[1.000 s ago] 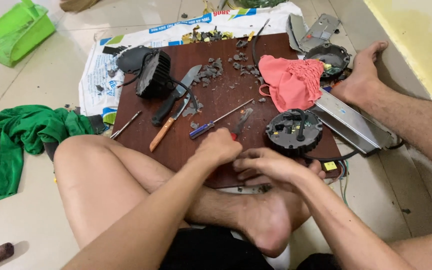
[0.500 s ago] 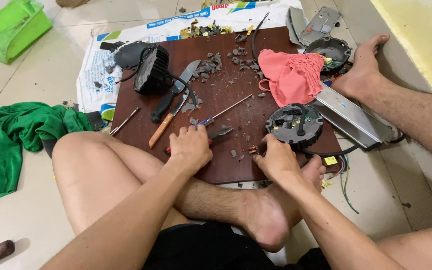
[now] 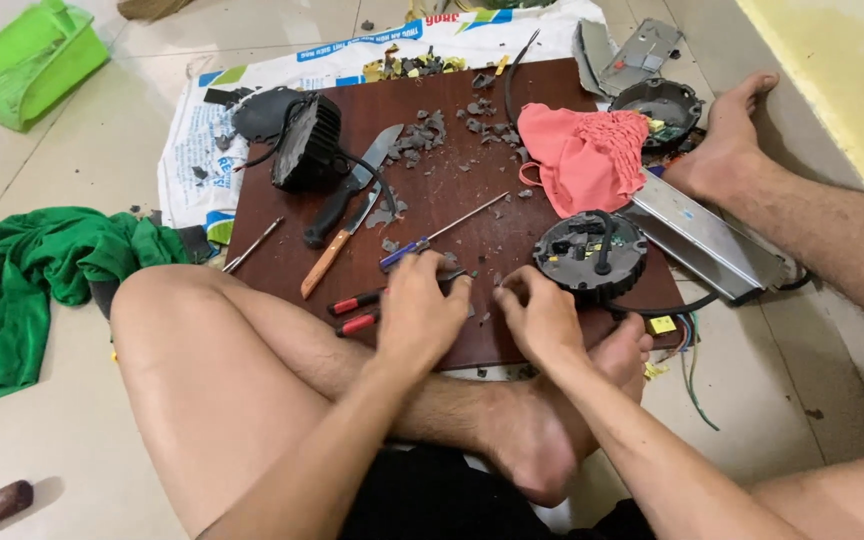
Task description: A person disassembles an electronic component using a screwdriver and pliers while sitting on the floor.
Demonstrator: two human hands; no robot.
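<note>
Using the dark brown board (image 3: 452, 200) on the floor as the landmark: off its left edge there's a green cloth (image 3: 32, 270), and on its left half a black finned lamp housing (image 3: 307, 142) with a bare knife (image 3: 352, 195) just beside it, blade pointing up the board. At the near edge the left hand (image 3: 417, 315) sits curled over red-handled pliers (image 3: 357, 310), though I can't tell if that grip is clenched on them or just resting. The right hand (image 3: 542, 315) pinches at something tiny, too small to make out, right beside the round black circuit module (image 3: 590, 252). Risks as I see it: bare feet and knees near sharp debris chips (image 3: 422, 135), that loose knife getting bumped, and the small piece slipping off the board's edge.
</note>
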